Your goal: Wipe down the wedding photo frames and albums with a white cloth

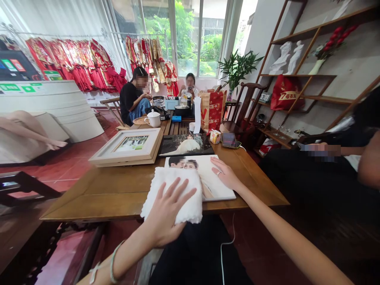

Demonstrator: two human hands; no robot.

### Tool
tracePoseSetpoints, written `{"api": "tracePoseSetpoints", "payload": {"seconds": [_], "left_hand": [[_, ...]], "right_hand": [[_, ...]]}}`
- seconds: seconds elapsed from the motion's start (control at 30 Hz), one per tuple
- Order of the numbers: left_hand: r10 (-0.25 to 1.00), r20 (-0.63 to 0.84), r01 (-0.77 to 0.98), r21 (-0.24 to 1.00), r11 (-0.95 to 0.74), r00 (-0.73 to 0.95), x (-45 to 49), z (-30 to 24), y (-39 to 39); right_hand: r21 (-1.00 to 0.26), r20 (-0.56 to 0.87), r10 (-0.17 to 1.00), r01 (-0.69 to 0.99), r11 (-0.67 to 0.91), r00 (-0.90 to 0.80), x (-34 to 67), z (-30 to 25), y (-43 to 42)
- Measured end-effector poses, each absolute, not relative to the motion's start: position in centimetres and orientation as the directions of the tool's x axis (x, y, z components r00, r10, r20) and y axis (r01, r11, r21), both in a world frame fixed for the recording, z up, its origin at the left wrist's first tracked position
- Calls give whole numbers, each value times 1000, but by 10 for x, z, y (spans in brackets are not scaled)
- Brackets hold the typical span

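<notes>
A white fluffy cloth (154, 186) lies over the lower left part of a white photo panel (221, 186), which shows a couple. My left hand (169, 208) rests flat on the cloth with its fingers spread. On the panel's upper right lies my right hand (224, 172), fingers stretched out and a ring on one of them. Just behind is a dark photo panel (187, 145) with a figure in a white gown. To the left, a pale picture frame (101, 152) lies on the wooden table (101, 186), apart from both hands.
A small box (215, 137), a phone (230, 140) with a white cable, and a red-and-brown paper bag (211, 111) stand behind the panels. Farther back are a lidded white mug (152, 118) and two seated people. Another person sits close at the right.
</notes>
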State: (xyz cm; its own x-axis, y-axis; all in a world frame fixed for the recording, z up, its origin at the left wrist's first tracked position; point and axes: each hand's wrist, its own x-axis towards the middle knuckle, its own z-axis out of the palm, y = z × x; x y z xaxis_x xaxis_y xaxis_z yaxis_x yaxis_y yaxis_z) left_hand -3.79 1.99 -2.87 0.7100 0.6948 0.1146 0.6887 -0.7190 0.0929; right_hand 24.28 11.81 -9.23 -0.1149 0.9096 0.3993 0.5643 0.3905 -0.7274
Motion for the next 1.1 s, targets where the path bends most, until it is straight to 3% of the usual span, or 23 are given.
{"api": "tracePoseSetpoints", "payload": {"seconds": [0.23, 0.57, 0.83, 1.1], "left_hand": [[752, 69, 742, 120, -659, 656, -25, -20, 99], [829, 128, 825, 96, -557, 545, -11, -31, 184], [805, 175, 814, 31, -580, 567, -16, -29, 140], [787, 136, 785, 75, -614, 602, -25, -32, 46]], "right_hand": [[-718, 400, 907, 570, 401, -133, 243, -92, 118], [-734, 399, 908, 551, 398, -124, 244, -95, 120], [-756, 389, 916, 535, 378, -98, 241, -92, 119], [-776, 376, 923, 519, 360, -78, 240, -91, 117]]}}
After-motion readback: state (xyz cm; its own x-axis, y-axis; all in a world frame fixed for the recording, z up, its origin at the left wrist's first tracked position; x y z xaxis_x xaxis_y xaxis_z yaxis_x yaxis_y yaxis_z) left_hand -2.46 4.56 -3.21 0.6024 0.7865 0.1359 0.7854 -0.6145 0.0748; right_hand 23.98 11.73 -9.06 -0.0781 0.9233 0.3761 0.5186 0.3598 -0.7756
